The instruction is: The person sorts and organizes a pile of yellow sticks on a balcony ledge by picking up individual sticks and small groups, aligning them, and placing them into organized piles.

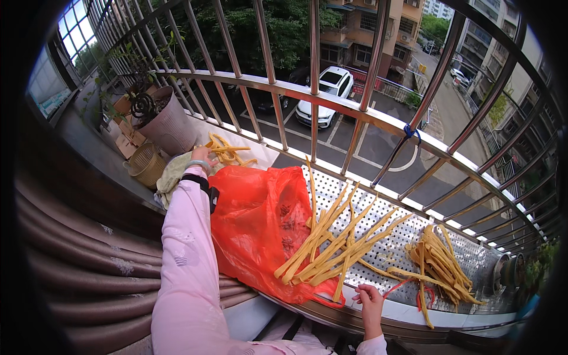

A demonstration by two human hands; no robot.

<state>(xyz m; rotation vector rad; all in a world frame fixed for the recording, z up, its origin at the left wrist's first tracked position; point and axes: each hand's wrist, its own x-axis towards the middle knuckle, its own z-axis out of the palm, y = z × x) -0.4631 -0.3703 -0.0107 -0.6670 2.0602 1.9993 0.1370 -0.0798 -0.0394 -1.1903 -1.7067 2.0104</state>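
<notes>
My left hand point(203, 156), with a bracelet at the wrist, reaches to the far left onto a small pile of yellow dried strips point(228, 150). One strip runs out from its fingers; whether they grip it is not plain. My right hand point(371, 306) hovers by the ledge's near edge, fingers loosely bent and holding nothing visible. Close beside it, a red string point(399, 286) trails towards a thick bundle of yellow strips point(439, 262). Between my hands, a red plastic bag point(255, 217) bearing writing lies flat. Several long strips point(330, 248) fan out across its right side and the perforated metal sheet.
Metal railing bars point(314, 53) close off the far side above the perforated metal sheet point(377, 222). On the left stand a large flowerpot point(166, 122), a plastic basket point(146, 166) and a crumpled cloth point(174, 177). A brown curtain point(97, 270) hangs at lower left. Parked cars lie below.
</notes>
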